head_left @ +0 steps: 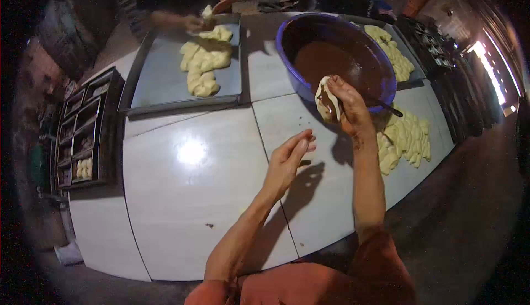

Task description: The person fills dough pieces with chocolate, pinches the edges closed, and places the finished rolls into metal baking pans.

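My right hand [353,103] grips a flattened piece of dough [327,99] with brown filling smeared on it, held in front of the near rim of a purple tub [298,78]. Brown paste [331,59] fills the lower part of that tub. Lower and to the left, my left hand [288,158] hovers above the white tiled table with its fingers loosely stretched out and nothing visible in them. Pale dough pieces [411,136] lie in a cluster right of my right forearm. A dark handle [389,108] sticks out over the tub's rim.
Across the table, a person's hand [193,23] holds dough with brown filling beside a metal tray [160,78] bearing dough pieces [204,59]. Another tray [411,80] with dough stands behind the tub. At left sits a dark compartmented rack [88,131] with pale pieces in one section.
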Action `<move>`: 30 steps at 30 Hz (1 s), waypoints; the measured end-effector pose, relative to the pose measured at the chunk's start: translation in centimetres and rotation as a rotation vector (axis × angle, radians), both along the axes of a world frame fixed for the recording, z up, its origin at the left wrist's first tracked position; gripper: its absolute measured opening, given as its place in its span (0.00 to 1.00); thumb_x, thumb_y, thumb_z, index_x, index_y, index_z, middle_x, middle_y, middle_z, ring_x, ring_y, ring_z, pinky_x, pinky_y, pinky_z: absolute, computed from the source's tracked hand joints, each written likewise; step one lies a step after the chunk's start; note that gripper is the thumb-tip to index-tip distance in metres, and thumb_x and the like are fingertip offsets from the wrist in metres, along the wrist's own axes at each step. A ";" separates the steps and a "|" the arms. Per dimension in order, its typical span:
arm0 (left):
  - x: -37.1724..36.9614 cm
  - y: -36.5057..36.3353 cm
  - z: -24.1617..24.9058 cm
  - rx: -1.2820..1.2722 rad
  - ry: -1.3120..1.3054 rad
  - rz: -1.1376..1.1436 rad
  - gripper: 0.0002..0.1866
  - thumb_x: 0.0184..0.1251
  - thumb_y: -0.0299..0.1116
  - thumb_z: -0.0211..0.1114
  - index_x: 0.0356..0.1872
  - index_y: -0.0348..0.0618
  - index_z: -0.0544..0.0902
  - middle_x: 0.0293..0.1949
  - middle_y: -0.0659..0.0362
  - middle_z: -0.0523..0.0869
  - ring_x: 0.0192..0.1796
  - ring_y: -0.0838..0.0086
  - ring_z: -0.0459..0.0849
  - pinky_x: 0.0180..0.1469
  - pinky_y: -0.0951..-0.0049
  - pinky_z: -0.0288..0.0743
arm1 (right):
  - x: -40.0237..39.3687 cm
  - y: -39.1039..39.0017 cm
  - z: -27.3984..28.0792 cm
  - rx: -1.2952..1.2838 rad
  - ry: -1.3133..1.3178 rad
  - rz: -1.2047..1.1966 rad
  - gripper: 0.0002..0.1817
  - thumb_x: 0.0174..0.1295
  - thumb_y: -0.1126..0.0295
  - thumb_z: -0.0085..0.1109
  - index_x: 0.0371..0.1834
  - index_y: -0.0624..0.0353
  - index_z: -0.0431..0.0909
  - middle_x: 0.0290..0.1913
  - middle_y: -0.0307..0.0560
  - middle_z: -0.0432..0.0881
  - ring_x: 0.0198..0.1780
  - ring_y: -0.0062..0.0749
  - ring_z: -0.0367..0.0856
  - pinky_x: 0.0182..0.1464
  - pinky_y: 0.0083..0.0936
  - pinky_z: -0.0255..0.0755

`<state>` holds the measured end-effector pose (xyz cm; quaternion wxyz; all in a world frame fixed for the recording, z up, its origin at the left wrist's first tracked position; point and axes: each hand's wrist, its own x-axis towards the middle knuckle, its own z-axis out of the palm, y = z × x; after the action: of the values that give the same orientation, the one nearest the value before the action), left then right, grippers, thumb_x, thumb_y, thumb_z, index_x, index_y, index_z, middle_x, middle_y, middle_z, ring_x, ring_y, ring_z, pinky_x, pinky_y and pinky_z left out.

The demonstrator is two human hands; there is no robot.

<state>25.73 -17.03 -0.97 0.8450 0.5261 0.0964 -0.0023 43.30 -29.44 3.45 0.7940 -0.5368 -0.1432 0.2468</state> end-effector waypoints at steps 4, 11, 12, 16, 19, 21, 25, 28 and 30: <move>-0.2 -0.7 -1.5 -0.334 -0.001 0.075 0.29 0.81 0.52 0.54 0.66 0.36 0.76 0.61 0.50 0.82 0.64 0.65 0.80 0.68 0.56 0.73 | -6.7 1.3 -3.5 0.046 0.065 -0.005 0.09 0.75 0.63 0.57 0.49 0.55 0.75 0.42 0.36 0.79 0.46 0.20 0.80 0.48 0.20 0.75; -4.9 2.9 -3.5 -0.115 0.205 0.350 0.17 0.71 0.36 0.71 0.53 0.32 0.86 0.39 0.58 0.90 0.41 0.76 0.87 0.49 0.76 0.83 | -14.0 0.6 -6.8 -0.096 -0.067 0.044 0.24 0.69 0.69 0.62 0.66 0.57 0.69 0.56 0.40 0.77 0.58 0.24 0.78 0.55 0.23 0.77; -5.1 3.0 -3.9 -0.113 0.209 0.355 0.17 0.71 0.36 0.71 0.53 0.32 0.86 0.39 0.58 0.90 0.41 0.76 0.87 0.49 0.76 0.83 | -15.0 0.9 -7.2 -0.160 -0.185 0.067 0.30 0.66 0.72 0.66 0.70 0.59 0.66 0.60 0.41 0.77 0.62 0.27 0.77 0.59 0.24 0.78; -6.0 2.8 -4.7 -0.100 0.173 0.361 0.21 0.70 0.34 0.72 0.58 0.31 0.84 0.44 0.54 0.91 0.45 0.77 0.88 0.46 0.77 0.82 | -18.0 2.7 -8.9 -0.673 -0.810 -0.194 0.23 0.63 0.77 0.67 0.62 0.59 0.78 0.62 0.47 0.77 0.58 0.36 0.84 0.53 0.27 0.83; -6.4 2.5 -4.6 0.032 0.085 0.428 0.20 0.69 0.34 0.73 0.58 0.33 0.85 0.43 0.55 0.91 0.42 0.78 0.87 0.44 0.78 0.81 | -18.7 3.7 -10.1 -0.583 -0.748 -0.295 0.13 0.65 0.79 0.64 0.53 0.62 0.84 0.52 0.48 0.80 0.48 0.32 0.85 0.47 0.24 0.81; -6.3 3.3 -4.8 0.132 0.144 0.372 0.20 0.71 0.37 0.72 0.57 0.34 0.86 0.44 0.55 0.91 0.44 0.75 0.88 0.46 0.76 0.82 | -18.5 4.1 -9.9 -0.565 -0.643 -0.249 0.11 0.70 0.76 0.61 0.53 0.64 0.83 0.45 0.46 0.83 0.43 0.30 0.86 0.44 0.24 0.81; -6.0 5.4 -3.7 0.180 0.169 0.252 0.21 0.70 0.43 0.72 0.54 0.36 0.87 0.42 0.53 0.91 0.44 0.70 0.89 0.44 0.72 0.85 | -17.9 3.7 -10.1 -0.394 -0.136 -0.043 0.14 0.70 0.71 0.63 0.56 0.63 0.82 0.51 0.43 0.84 0.46 0.27 0.85 0.50 0.25 0.80; -6.2 6.8 -3.1 0.173 0.245 0.192 0.21 0.70 0.45 0.71 0.52 0.37 0.87 0.42 0.51 0.91 0.44 0.68 0.90 0.43 0.67 0.87 | -19.1 3.5 -9.0 -0.276 -0.206 0.023 0.10 0.70 0.74 0.64 0.51 0.65 0.84 0.47 0.41 0.83 0.45 0.25 0.83 0.52 0.23 0.75; -6.6 6.9 -2.9 0.166 0.237 0.161 0.21 0.70 0.45 0.71 0.53 0.37 0.87 0.42 0.50 0.90 0.44 0.68 0.90 0.43 0.67 0.88 | -19.0 2.7 -9.5 -0.337 -0.370 0.045 0.12 0.70 0.75 0.63 0.55 0.64 0.82 0.51 0.43 0.82 0.50 0.26 0.82 0.57 0.24 0.75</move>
<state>19.17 -10.17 -3.85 0.7787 0.5808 0.2372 0.0116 24.31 -26.77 -6.03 0.6480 -0.6942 -0.2550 0.1823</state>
